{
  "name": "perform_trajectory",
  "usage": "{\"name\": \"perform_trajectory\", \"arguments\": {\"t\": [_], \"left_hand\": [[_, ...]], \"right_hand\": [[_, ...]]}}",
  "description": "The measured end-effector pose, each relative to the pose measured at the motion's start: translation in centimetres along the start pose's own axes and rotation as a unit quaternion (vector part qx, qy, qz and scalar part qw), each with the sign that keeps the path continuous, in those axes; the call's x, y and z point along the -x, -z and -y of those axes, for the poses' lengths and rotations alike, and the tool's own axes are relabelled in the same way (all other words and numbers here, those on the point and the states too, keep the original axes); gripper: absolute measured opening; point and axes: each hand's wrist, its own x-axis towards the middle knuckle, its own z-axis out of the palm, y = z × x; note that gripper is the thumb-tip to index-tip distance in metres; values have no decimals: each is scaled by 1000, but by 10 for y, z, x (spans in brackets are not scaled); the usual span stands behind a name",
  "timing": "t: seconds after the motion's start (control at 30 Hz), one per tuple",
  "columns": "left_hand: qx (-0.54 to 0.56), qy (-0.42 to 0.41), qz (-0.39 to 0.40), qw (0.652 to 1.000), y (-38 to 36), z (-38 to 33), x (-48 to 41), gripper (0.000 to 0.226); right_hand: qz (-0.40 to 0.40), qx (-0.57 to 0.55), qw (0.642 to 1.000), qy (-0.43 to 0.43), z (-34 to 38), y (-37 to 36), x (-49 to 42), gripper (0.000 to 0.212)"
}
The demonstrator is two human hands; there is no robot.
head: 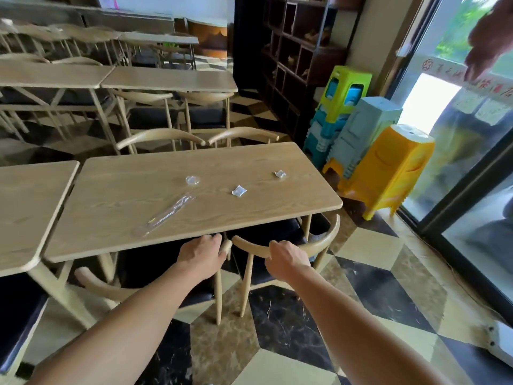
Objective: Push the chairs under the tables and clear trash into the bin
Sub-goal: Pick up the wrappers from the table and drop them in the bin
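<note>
A light wooden table [116, 195] stands in front of me. Two wooden chairs with dark seats sit at its near side. My left hand [204, 255] grips the right end of the left chair's curved backrest [91, 282]. My right hand [287, 258] grips the backrest of the right chair [324, 240], whose seat is partly under the table. On the tabletop lie a long clear plastic wrapper [166, 215], a round clear lid [192, 180] and two small crumpled sachets [239, 191] [280, 174]. No bin is in view.
Two more chairs [161, 136] are tucked in at the table's far side. Another table [25, 207] abuts on the left, with more rows behind. Stacked plastic stools [388, 176] stand at the right by a glass door. Another person's hand [488, 45] shows at the top right.
</note>
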Motion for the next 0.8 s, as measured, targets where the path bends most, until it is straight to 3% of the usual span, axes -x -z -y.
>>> {"name": "perform_trajectory", "arguments": {"t": [0.27,0.4,0.7,0.8], "left_hand": [[40,1,-4,999,21,32,-112,26],[0,1,2,1000,18,34,-148,28],[-5,-13,37,999,1,-31,-255,22],[9,-1,50,999,-9,-62,-301,16]], "right_hand": [[-19,11,1000,-7,20,33,-88,17],[-17,16,1000,-3,7,41,-116,12],[7,1,1000,-15,-72,51,-220,2],[6,2,1000,-1,-110,58,-270,8]]}}
